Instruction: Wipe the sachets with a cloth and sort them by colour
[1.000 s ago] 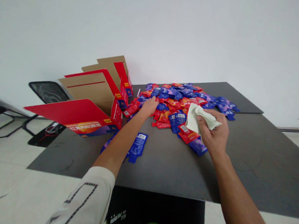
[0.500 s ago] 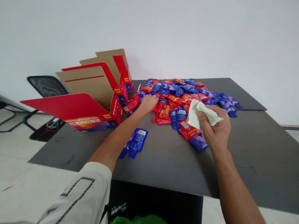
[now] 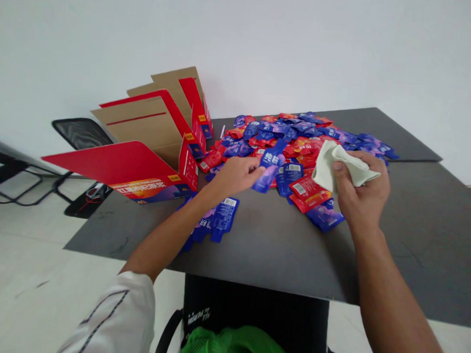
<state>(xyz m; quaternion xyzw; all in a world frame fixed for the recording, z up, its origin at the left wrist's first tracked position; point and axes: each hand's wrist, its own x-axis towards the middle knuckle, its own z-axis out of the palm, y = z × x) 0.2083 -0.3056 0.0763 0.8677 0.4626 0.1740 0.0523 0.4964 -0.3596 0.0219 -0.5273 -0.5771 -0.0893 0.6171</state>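
The left hand is drawing one flat blue-and-purple foil pouch away from the heap.
Half a second ago that hand was reaching into the loose heap of red and blue foil pouches; now it is coming back toward the body, its thumb and fingers closing on the pouch's edge, so one pouch is being singled out in front of the others on the dark grey worktop. The right hand is still gripping a folded white cloth, fingers curling round it, beside the heap. More blue pouches are lying near the left forearm, by the open red cardboard box.
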